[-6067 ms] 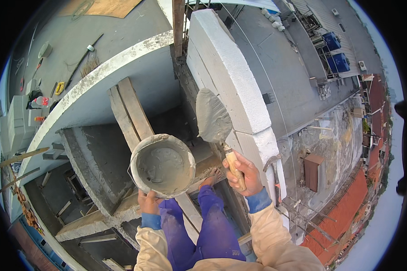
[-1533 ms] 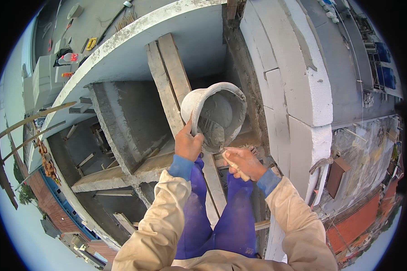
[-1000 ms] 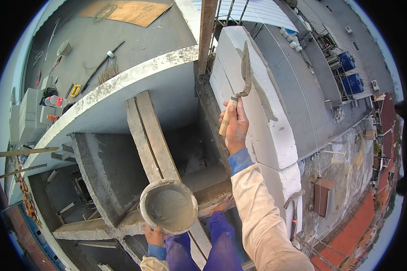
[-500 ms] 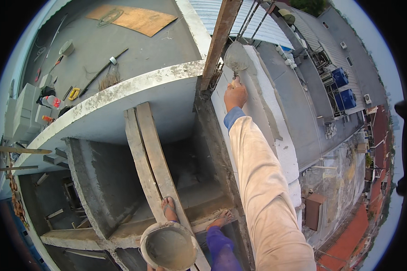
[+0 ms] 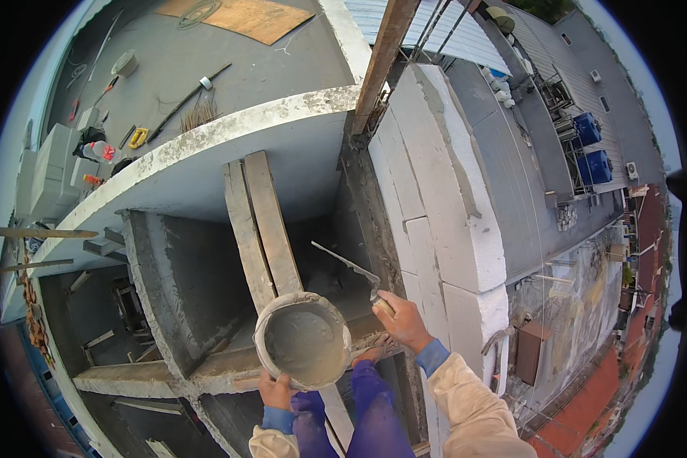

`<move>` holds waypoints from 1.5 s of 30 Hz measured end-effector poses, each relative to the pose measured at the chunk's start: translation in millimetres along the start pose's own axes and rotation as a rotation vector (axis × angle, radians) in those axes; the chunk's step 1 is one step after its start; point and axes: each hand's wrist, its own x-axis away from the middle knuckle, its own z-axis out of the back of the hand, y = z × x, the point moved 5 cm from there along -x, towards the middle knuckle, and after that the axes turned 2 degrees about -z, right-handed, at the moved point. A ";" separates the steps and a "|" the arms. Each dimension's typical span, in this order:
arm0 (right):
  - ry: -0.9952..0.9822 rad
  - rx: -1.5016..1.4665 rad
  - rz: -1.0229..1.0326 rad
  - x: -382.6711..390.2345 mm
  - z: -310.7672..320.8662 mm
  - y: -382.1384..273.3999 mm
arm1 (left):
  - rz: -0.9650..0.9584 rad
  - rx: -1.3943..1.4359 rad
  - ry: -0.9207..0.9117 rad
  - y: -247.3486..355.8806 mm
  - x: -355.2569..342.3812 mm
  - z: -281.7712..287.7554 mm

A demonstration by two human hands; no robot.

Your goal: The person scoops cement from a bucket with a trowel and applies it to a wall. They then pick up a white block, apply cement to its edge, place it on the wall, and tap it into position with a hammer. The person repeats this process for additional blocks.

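My left hand (image 5: 276, 389) grips the lower rim of a round pail (image 5: 303, 338) of wet grey mortar. Just above and right of it, my right hand (image 5: 406, 324) holds a trowel (image 5: 356, 269) by its wooden handle, the blade edge-on over the dark pit. To my right runs a wall of white blocks (image 5: 466, 252), with a strip of grey mortar (image 5: 454, 160) along its top edge. Wooden planks (image 5: 266, 221) cross the pit behind the pail. My purple-clad legs show below, with a bare foot on the ledge by the wall.
A whitewashed parapet (image 5: 175, 156) crosses the upper left, with tools, a bottle, plywood (image 5: 259, 21) and grey blocks (image 5: 53, 172) beyond. A wooden post (image 5: 382, 61) stands at the wall's far end. Concrete partitions (image 5: 149, 275) edge deep openings. Rooftops and blue tanks (image 5: 592, 164) lie below at right.
Since half a second ago, my right hand has drawn the trowel down from the wall's far end to beside the pail, which sits higher in view, with my left hand showing more.
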 end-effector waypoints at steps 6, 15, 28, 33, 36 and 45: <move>-0.386 0.442 0.166 79.6 -55.4 -6.1 | -0.450 -0.146 -0.170 50.4 -44.2 -54.9; -0.831 -0.727 -0.570 61.4 -54.0 -3.4 | -0.370 -0.345 -0.175 76.0 -56.6 -76.9; 0.465 -0.955 0.194 -141.0 59.7 -9.0 | 0.036 0.169 0.018 1.4 2.0 22.5; 1.182 -0.010 0.216 -262.0 114.0 -12.8 | 0.078 0.057 0.038 -48.5 28.1 80.2; 1.184 0.018 0.158 -295.9 119.5 -7.9 | 0.155 -0.001 0.091 -103.0 41.3 122.1; 0.899 0.202 0.039 -351.4 117.7 -18.5 | 0.177 0.103 0.081 -102.3 62.1 121.6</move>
